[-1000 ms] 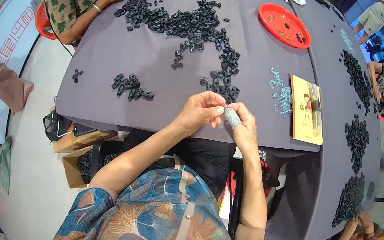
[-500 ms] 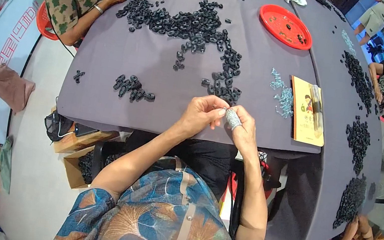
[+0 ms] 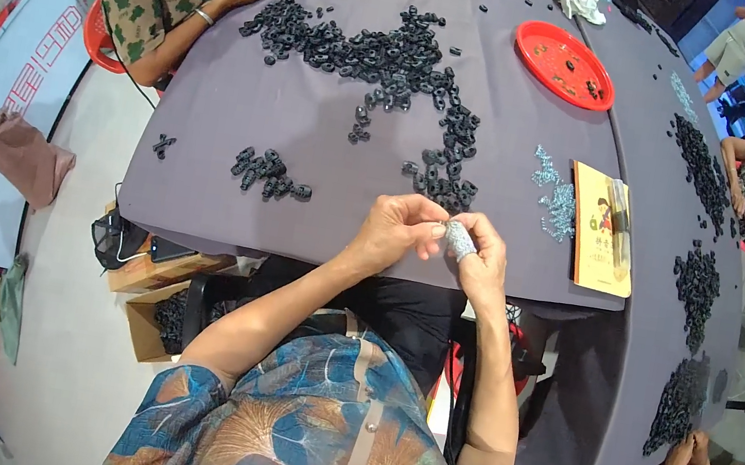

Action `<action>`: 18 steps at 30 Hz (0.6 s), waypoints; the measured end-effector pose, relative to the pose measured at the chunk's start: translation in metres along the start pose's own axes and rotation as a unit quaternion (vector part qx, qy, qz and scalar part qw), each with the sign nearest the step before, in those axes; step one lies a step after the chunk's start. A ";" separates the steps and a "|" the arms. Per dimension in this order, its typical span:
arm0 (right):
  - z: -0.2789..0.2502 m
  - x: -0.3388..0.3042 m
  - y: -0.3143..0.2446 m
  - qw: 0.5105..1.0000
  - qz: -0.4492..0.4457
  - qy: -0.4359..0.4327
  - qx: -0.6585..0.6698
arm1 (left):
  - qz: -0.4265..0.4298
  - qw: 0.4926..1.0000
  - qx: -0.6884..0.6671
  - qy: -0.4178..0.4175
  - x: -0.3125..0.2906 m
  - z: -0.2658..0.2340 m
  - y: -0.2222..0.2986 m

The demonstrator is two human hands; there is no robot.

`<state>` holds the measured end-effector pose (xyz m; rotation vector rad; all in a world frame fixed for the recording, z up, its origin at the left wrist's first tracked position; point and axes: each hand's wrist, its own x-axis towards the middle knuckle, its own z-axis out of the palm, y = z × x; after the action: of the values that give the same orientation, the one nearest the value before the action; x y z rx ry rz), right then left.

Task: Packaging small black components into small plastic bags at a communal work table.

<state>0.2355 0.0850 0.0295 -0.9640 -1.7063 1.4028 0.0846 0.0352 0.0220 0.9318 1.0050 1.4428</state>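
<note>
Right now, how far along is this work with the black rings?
Done: a small group of rings lies apart at the left. In hand: the left hand and right hand meet over one small piece, too small to identify. Left: a long pile across the table.

Grey table (image 3: 309, 143), black rings (image 3: 374, 46) (red plate (image 3: 563, 63)).

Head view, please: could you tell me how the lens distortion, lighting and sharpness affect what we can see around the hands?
Head view: strong fisheye bending, the grey table edges curve and the corners go black; lighting is even and soft, with no glare on the table; the left hand and right hand sit near the sharp centre, yet the small piece between them is too tiny to make out.
</note>
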 end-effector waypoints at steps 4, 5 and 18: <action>0.002 -0.001 0.001 0.998 -0.002 -0.008 0.069 | -0.016 0.999 -0.035 0.012 0.000 0.002 -0.003; 0.002 -0.002 0.003 0.997 -0.008 -0.007 0.077 | -0.020 0.999 -0.047 0.004 0.000 0.002 -0.004; 0.007 -0.004 -0.006 0.996 0.040 0.020 0.077 | 0.006 0.997 -0.076 0.006 -0.002 0.006 -0.011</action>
<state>0.2306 0.0777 0.0343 -0.9778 -1.5202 1.5319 0.0939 0.0341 0.0134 0.8214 0.8866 1.5134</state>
